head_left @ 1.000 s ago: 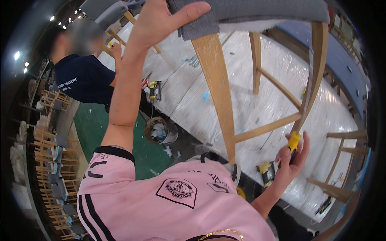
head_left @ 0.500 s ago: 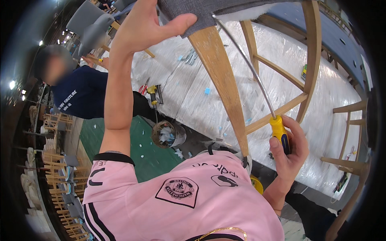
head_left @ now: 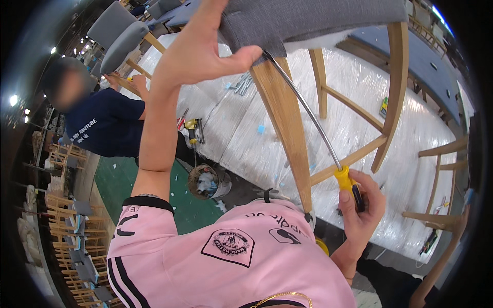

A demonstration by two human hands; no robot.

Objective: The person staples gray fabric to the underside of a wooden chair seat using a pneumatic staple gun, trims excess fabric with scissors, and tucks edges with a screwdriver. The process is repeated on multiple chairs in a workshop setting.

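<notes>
My right hand (head_left: 365, 208) is closed around the yellow and dark handle of a long screwdriver (head_left: 342, 176). Its steel shaft slants up and left, and the tip meets the grey fabric at the top of a wooden chair leg (head_left: 284, 123). This chair has a grey upholstered seat (head_left: 328, 19), with white padding showing under the fabric edge. My left hand (head_left: 195, 59) holds the seat at that corner, thumb stretched beside the screwdriver tip; its other fingers are mostly hidden or cut off by the frame.
A plastic-wrapped table (head_left: 226, 120) carries a yellow staple gun (head_left: 192, 131), metal rods (head_left: 241, 84) and blue scraps. A bucket of scraps (head_left: 208, 182) stands beside it. At left, a co-worker (head_left: 102, 118) handles another grey chair (head_left: 120, 38). More wooden chair legs (head_left: 436, 177) stand at right.
The chair has come lower in view, showing more of the seat. My right hand and screwdriver have shifted slightly left and down, and the shaft now lies closer to the leg.
</notes>
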